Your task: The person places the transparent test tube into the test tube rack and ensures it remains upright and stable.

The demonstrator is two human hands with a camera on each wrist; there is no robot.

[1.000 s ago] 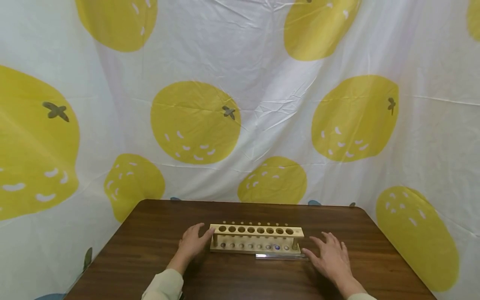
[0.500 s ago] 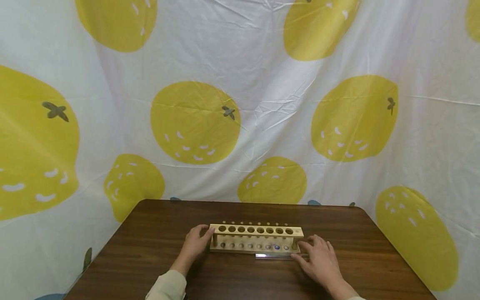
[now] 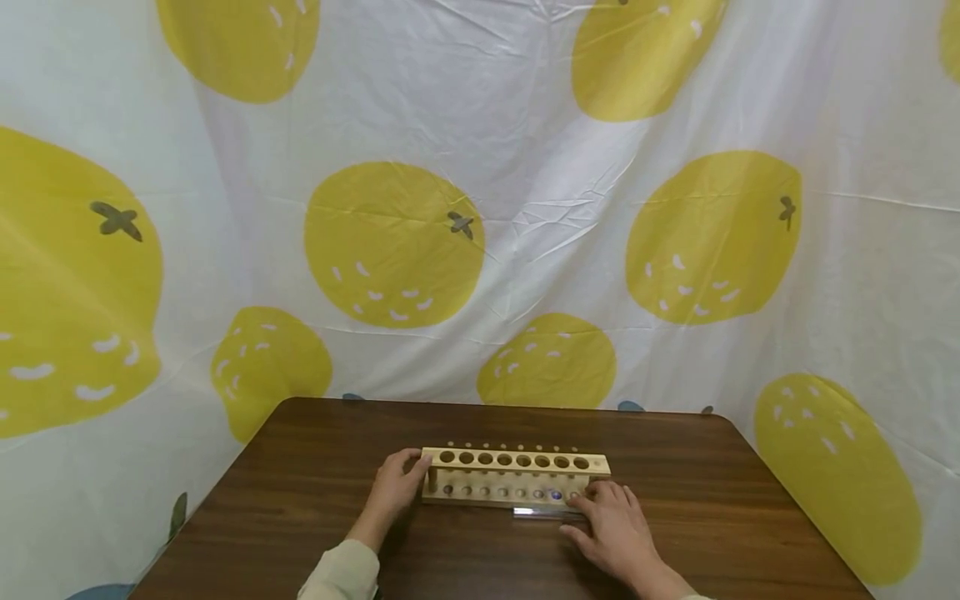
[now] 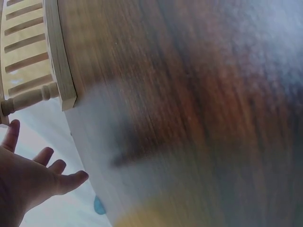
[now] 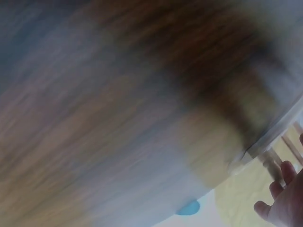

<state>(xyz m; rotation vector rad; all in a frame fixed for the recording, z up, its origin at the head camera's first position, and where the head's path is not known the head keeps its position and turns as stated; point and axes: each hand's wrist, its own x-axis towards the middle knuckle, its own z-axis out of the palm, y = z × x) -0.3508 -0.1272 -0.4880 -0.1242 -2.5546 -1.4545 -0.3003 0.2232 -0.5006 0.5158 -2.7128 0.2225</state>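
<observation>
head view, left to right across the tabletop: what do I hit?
left hand → wooden rack → right hand. Left out: clear tube, overlapping the rack's span.

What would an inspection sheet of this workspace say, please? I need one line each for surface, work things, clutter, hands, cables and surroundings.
Surface: brown wood-grain tabletop with rounded far corners.
Work things: pale wooden two-tier rack, upright, with eight round holes in its top board; slender transparent tube lying in front of the rack's right half.
Clutter: nothing seen.
Hands: bare left hand at the rack's left end, bare right hand at the tube's right end, thumb and forefinger parted; contact cannot be told for either.
Cables: nothing seen.
Surroundings: white cloth with yellow fruit prints, behind and beside the tabletop.
</observation>
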